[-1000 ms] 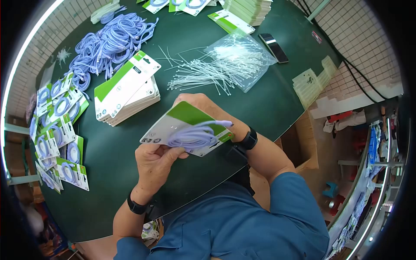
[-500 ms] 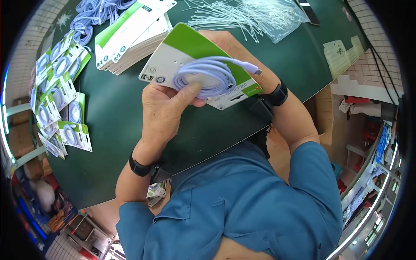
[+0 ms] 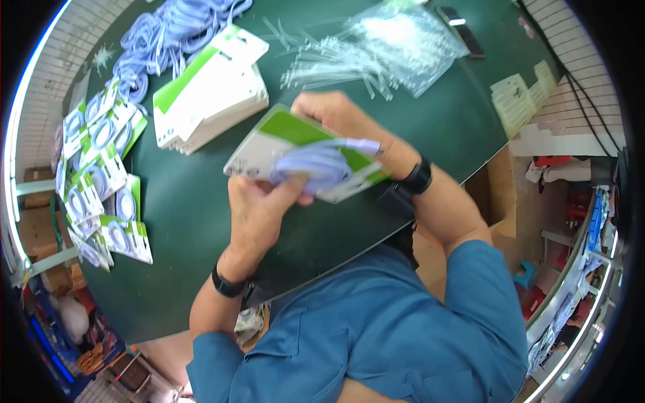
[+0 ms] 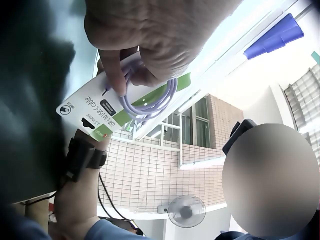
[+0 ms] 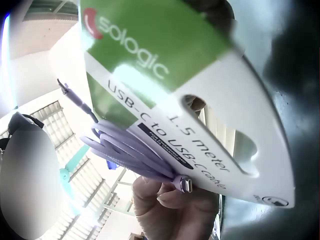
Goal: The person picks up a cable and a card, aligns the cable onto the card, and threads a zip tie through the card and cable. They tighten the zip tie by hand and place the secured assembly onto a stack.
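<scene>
In the head view a green and white cable card [image 3: 275, 127] is held tilted above the table, with a coiled lilac USB cable [image 3: 316, 168] against its face. My left hand [image 3: 259, 211] pinches the card's near edge, its thumb lying on the coil. The far side of the card has my right hand [image 3: 339, 121] behind it, the fingers hidden there, so I cannot tell what they grip. The right wrist view shows a cable plug [image 5: 185, 185] by the left thumb and another plug end [image 5: 67, 90] sticking out past the card.
A stack of cards [image 3: 215, 101] stands beyond the left hand, with a heap of lilac cables [image 3: 168, 33] behind it. Carded cables [image 3: 101, 174] lie along the left. White cable ties [image 3: 342, 64] spill from a clear bag [image 3: 423, 47]; a phone [image 3: 463, 33] lies beside it.
The left thumb has shifted from the coil's lower edge onto its middle. The card tipped up to show more of its face, then tilted back. The head view has shifted too.
</scene>
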{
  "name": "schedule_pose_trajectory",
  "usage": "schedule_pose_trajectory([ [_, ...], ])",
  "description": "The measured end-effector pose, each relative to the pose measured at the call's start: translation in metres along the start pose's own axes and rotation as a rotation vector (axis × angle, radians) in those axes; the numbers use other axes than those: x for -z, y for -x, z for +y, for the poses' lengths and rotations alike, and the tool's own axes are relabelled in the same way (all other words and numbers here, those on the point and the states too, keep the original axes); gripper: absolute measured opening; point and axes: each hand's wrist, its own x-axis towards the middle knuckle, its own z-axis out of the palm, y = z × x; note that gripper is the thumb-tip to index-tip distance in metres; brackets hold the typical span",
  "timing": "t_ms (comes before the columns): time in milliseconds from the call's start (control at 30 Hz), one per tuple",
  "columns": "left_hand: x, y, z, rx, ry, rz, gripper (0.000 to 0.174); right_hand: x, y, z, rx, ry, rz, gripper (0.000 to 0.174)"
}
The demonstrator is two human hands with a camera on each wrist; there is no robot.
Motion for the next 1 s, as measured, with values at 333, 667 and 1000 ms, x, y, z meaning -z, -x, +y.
schedule_pose_trajectory([
  [333,0.006,-0.009,-0.007,-0.042,0.085,0.024,0.023,0.012,0.003,-0.019,-0.333,-0.580,-0.070,0.011],
  [667,0.003,0.006,-0.006,-0.031,0.155,0.134,0.029,0.020,0.001,-0.018,-0.272,-0.626,-0.165,0.008],
  [1000,0.009,0.012,-0.005,-0.059,0.382,0.306,0.054,0.020,-0.001,-0.047,-0.310,-0.666,-0.045,0.023],
])
